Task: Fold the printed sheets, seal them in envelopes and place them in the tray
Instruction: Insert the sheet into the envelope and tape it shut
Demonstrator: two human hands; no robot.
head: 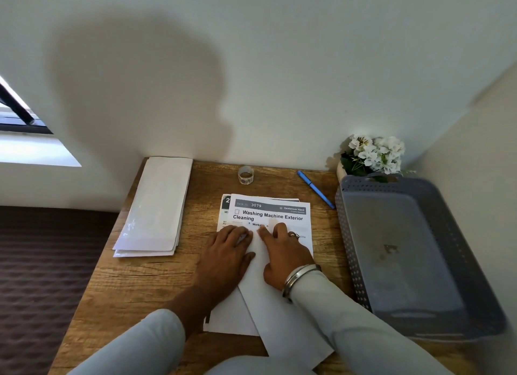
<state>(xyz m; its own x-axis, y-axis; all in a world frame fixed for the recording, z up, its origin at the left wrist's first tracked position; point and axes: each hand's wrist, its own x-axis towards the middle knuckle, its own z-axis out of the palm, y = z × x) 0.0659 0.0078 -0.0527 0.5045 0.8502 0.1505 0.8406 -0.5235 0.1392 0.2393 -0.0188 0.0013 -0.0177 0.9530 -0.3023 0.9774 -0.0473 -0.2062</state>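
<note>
- I see both hands down flat on the work, nothing gripped.
- Left hand point(226, 251): fingers straight and together, palm pressing the paper.
- Right hand point(282, 254): index finger stretched forward, other fingers a bit bent, pressing the same paper. It holds nothing. Ring point(293, 234) on one finger, bangles point(299, 276) at the wrist.
- Fingertips of the two hands almost meet, with a narrow gap between them.
- Top sheet point(270, 215) is under both hands. Its printed heading "Washing Machine Exterior Cleaning" shows just beyond the fingertips.
- White flap point(275, 316) is blank side up. It runs from under the palms back toward me between the forearms, skewed to the right, and its near corner reaches the table edge.
- Stack of printed sheets point(225, 204) lies below the top sheet, edges poking out left of the left hand.
- Envelopes point(154, 206): pile well left of the left hand, apart from the stack.
- Tray point(345, 234): grey, perforated wall, right of the right hand, near but not touching it.
- Small roll point(246, 174) stands beyond the fingertips, near the wall. Tape or stickers, can't tell.
- Blue pen point(316, 190) lies beyond the right hand, its tip near the tray wall.
- White flowers point(375, 153) sit behind the tray.
- Everything sits on a wooden table point(126, 290).
</note>
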